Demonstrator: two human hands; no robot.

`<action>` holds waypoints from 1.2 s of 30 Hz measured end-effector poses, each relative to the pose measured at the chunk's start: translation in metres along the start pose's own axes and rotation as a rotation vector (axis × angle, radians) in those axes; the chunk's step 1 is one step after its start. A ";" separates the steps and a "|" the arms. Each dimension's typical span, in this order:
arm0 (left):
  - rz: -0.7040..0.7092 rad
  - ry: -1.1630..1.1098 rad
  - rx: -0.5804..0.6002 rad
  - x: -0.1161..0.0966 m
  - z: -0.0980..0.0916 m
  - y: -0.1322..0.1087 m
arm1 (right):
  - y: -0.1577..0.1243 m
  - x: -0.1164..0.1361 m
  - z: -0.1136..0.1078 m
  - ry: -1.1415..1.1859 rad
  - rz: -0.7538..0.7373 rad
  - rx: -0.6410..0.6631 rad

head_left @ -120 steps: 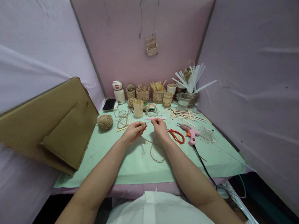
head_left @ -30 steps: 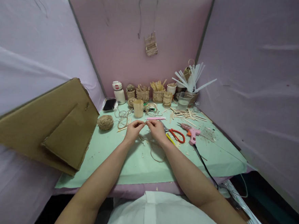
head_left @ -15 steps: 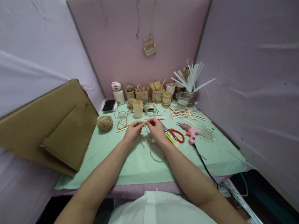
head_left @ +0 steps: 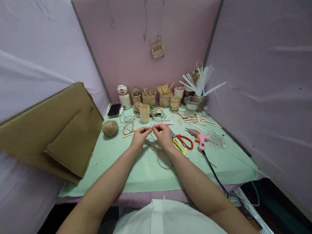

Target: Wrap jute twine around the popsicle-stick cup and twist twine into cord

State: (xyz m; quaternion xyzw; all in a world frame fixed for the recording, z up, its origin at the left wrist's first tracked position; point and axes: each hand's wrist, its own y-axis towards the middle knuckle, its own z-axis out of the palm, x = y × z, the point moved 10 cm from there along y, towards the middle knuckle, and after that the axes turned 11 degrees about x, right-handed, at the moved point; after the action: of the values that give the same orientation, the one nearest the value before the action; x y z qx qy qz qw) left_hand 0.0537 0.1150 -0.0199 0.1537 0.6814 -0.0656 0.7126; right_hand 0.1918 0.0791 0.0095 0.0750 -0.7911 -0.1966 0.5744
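Brown twine loops just below the frame's centre, its end pinched by the left hand and right hand; fingers hide the grip, the right forearm part of the loop.

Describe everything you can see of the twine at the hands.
The twine is thin, tan and looks like natural fibre. It lies partly slack on the green table cover, curving in an open bend, some of it hidden by the right hand and forearm. Higher up, it appears pinched at the fingertips of that hand and the left hand, which nearly meet; finer detail there is too small to tell.
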 end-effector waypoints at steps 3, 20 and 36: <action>-0.151 -0.216 0.058 0.018 0.005 0.001 | -0.002 0.010 0.002 -0.063 -0.065 0.006; -0.006 0.080 0.114 0.005 0.009 0.003 | 0.003 -0.004 0.008 0.016 0.022 0.089; 0.057 0.249 0.235 -0.015 0.027 -0.005 | 0.006 -0.034 -0.025 0.159 0.183 -0.156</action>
State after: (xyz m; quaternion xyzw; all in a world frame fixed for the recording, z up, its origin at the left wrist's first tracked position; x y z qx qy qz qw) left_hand 0.0770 0.0998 -0.0054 0.2620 0.7476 -0.1051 0.6012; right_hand 0.2275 0.0907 -0.0115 -0.0273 -0.7289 -0.1978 0.6548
